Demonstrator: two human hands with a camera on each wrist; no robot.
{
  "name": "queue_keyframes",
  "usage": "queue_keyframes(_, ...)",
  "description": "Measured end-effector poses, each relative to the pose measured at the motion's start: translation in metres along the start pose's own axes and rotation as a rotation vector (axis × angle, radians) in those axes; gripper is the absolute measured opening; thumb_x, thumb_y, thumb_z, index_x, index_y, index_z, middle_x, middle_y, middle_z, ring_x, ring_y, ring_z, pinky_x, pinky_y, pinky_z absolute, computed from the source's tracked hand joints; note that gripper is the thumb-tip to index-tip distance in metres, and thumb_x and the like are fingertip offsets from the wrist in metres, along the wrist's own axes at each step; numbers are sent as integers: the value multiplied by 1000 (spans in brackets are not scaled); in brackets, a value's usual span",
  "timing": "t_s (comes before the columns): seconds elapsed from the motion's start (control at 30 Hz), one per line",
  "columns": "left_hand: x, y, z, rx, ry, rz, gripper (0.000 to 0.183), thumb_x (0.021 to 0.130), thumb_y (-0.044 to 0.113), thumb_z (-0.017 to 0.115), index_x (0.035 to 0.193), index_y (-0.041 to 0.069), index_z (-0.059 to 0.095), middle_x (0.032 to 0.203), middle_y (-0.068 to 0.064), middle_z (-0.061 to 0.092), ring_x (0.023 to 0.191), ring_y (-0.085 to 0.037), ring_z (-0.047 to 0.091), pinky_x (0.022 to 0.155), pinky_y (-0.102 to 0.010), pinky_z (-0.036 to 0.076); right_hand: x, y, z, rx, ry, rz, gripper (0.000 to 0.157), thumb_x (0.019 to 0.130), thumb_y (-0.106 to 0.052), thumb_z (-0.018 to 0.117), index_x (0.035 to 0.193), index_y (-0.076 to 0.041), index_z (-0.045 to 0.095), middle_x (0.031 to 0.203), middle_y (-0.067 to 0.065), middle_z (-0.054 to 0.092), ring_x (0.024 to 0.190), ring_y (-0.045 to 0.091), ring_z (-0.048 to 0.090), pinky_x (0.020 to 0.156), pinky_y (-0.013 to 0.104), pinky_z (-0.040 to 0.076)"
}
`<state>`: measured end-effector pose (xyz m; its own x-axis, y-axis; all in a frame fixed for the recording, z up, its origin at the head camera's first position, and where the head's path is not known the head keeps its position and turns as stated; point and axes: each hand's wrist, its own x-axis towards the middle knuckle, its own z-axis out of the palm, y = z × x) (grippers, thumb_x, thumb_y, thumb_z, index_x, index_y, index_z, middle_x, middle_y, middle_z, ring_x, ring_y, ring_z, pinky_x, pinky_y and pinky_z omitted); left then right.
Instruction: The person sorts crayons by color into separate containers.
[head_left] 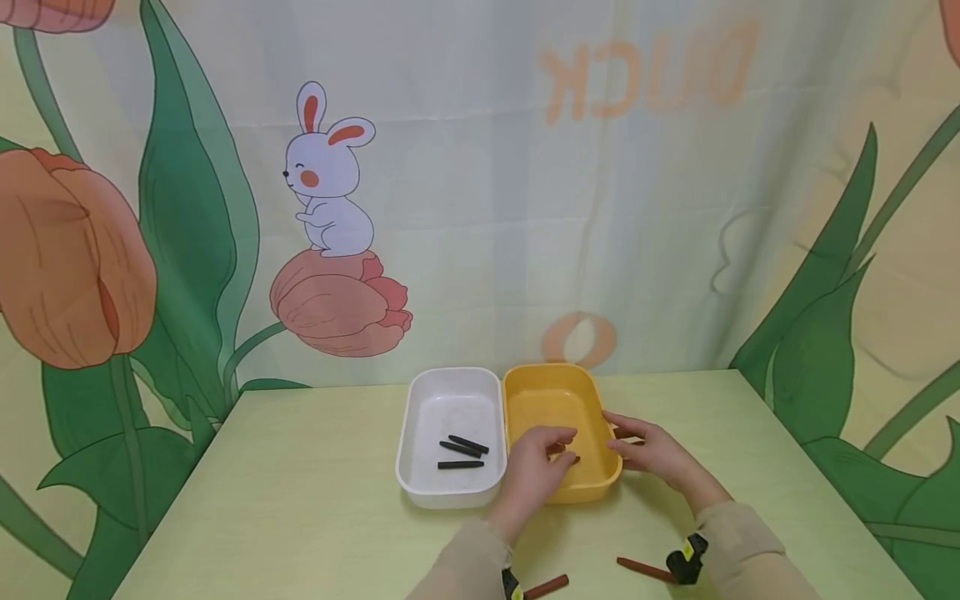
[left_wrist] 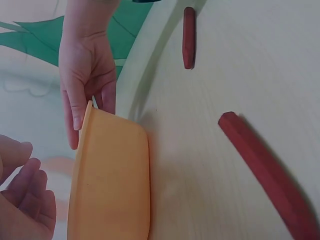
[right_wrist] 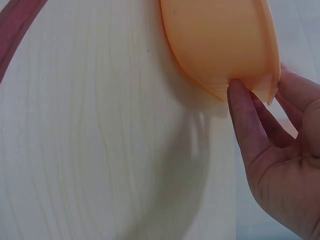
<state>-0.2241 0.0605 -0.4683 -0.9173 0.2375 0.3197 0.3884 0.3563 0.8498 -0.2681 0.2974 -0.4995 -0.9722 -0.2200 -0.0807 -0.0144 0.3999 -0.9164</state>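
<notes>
My left hand [head_left: 532, 471] hovers over the yellow container [head_left: 555, 377], thumb and fingers loosely bent and apart. Beside its thumb the dark red end of a small stick shows inside the container; the rest is hidden by the hand. At the container's right side, my right hand [head_left: 652, 454] holds the rim, one finger against the outer wall [right_wrist: 220, 45]. Joined to the left is a white container [head_left: 423, 425] with three black crayons [head_left: 461, 465] lying in it. Two reddish-brown crayons lie on the table: one [head_left: 547, 586] by the left wrist, another [head_left: 643, 570] by the right.
Both containers stand near the back edge of a pale wood-grain table [head_left: 300, 483]. Behind it hangs a curtain [head_left: 480, 208] printed with tulips and a rabbit. A black wrist camera [head_left: 686, 558] sits over one end of the right-hand crayon in the head view.
</notes>
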Motion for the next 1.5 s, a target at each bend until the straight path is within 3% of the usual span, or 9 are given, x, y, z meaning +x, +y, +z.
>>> queue_keyframes(0.23, -13, -7, -5, -21, 26, 80, 25, 84, -3, 74, 109, 1, 74, 100, -8, 70, 89, -27, 66, 76, -26, 57, 0, -3, 2, 21, 4, 6, 57, 99, -14, 61, 151, -3, 40, 130, 26, 49, 107, 32, 60, 85, 40, 57)
queue_keyframes(0.43, -23, -9, -13, -85, 12, 49, 27, 85, 0, 75, 112, 2, 74, 104, -8, 71, 91, -33, 66, 81, -39, 57, -2, -7, 1, 18, -11, -19, 58, 99, -14, 61, 151, -1, 38, 131, 28, 48, 108, 33, 59, 85, 41, 57)
queue_keyframes(0.73, -36, -10, -18, -123, -33, 60, 24, 84, 0, 75, 108, 4, 75, 114, -9, 70, 88, -27, 66, 78, -32, 56, -2, -6, 1, 31, -15, -23, 58, 99, -13, 61, 151, 0, 38, 130, 28, 48, 108, 33, 60, 85, 41, 57)
queue_keyframes(1.07, -53, -11, -28, -90, -58, 112, 27, 85, 5, 76, 112, 5, 74, 107, -7, 72, 90, -27, 66, 79, -32, 56, -3, -5, 2, 33, -8, -19, 57, 99, -12, 61, 150, 0, 38, 130, 29, 48, 107, 33, 60, 84, 41, 57)
queue_keyframes(1.33, -70, -15, -34, -13, -118, 165, 37, 85, 10, 78, 120, 4, 70, 110, -4, 71, 92, -16, 65, 73, -29, 55, -3, -6, 3, 23, 1, -3, 58, 99, -14, 61, 150, -1, 39, 131, 28, 48, 108, 33, 59, 84, 40, 57)
queue_keyframes(1.5, -77, -19, -37, -2, -113, 211, 38, 83, 9, 79, 120, 4, 70, 110, -5, 71, 92, -15, 64, 72, -29, 55, -2, -4, 3, 32, 8, 2, 57, 99, -12, 61, 150, 0, 39, 129, 28, 49, 106, 32, 60, 83, 40, 57)
